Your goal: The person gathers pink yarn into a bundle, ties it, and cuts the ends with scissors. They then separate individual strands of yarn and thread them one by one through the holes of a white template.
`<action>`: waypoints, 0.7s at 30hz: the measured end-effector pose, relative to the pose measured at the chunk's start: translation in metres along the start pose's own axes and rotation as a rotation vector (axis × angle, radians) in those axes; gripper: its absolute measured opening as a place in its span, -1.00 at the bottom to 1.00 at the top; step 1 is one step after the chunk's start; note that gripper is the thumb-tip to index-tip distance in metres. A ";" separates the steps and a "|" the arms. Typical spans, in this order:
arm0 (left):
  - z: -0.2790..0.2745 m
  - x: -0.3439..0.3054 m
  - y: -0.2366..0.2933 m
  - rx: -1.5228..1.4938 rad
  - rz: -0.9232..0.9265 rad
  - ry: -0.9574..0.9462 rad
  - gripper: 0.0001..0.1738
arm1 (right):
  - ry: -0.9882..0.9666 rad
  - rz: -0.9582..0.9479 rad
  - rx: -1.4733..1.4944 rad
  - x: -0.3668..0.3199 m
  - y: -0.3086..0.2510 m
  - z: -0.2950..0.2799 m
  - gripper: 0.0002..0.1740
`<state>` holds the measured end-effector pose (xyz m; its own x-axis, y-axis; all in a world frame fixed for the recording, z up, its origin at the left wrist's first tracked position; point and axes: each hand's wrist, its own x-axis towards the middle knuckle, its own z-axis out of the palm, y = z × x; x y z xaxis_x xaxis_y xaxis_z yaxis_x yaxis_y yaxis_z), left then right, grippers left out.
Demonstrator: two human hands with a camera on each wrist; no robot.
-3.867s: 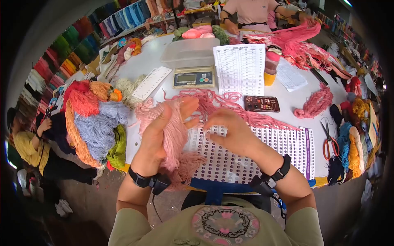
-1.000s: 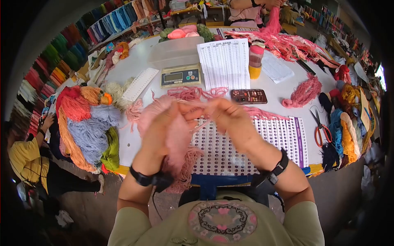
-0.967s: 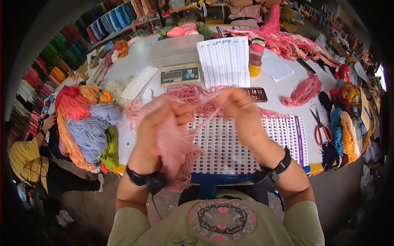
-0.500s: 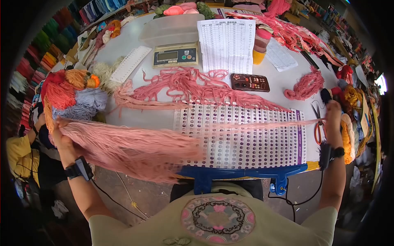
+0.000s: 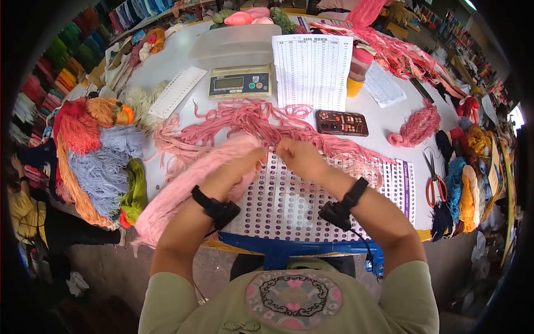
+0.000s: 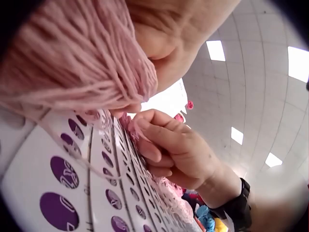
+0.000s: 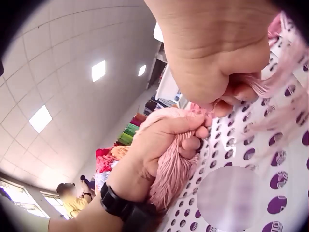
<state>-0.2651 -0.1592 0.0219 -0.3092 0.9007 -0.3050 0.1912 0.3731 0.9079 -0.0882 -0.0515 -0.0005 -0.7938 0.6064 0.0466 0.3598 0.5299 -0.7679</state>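
Observation:
A thick hank of light pink yarn [image 5: 186,181] hangs over my left hand [image 5: 242,167], whose fingers curl round it; the right wrist view shows the same hank [image 7: 174,164] gripped in the left hand [image 7: 161,142]. My right hand [image 5: 303,160] is just to its right, fingers curled, and in the right wrist view this hand [image 7: 222,58] holds a few pink strands [image 7: 273,84]. Those loose strands trail over the dotted white sheet [image 5: 300,211]. Darker pink yarn [image 5: 222,119] lies on the table behind both hands.
Behind are a scale [image 5: 240,82], a plastic tub [image 5: 233,47], a printed sheet [image 5: 311,72] and a phone [image 5: 341,123]. Red-handled scissors [image 5: 435,186] and a pink skein [image 5: 417,128] lie right. Coloured yarn bundles [image 5: 105,161] fill the left edge.
From wide apart, my hands have come together over the dotted sheet. The strands once stretched to the right now hang loose, and the light pink hank lies slanted across the left forearm.

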 end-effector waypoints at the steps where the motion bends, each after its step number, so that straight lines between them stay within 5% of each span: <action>1: 0.005 0.002 -0.002 0.367 0.265 0.063 -0.69 | 0.023 -0.009 -0.056 0.001 0.004 0.006 -0.88; 6: 0.014 0.003 -0.007 0.545 0.515 0.147 -0.63 | 0.021 -0.058 0.016 -0.001 0.015 0.011 -0.94; 8: 0.013 0.008 -0.007 0.145 -0.065 -0.125 -0.56 | -0.016 -0.027 0.073 0.000 0.015 0.007 -0.95; 11: 0.014 -0.017 0.010 -0.265 -0.322 -0.126 -0.62 | -0.003 -0.023 0.094 0.000 0.009 0.005 -0.91; 14: 0.013 -0.023 0.015 -0.207 -0.390 -0.153 -0.60 | -0.045 0.194 0.183 0.000 -0.004 -0.004 -0.72; 21: 0.006 0.005 -0.005 0.145 0.044 -0.230 -0.56 | -0.162 0.170 0.330 0.001 0.010 -0.006 -0.70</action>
<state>-0.2623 -0.1552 0.0141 -0.0813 0.9375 -0.3383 0.3364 0.3453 0.8761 -0.0826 -0.0418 -0.0039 -0.8129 0.5538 -0.1803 0.3373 0.1954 -0.9209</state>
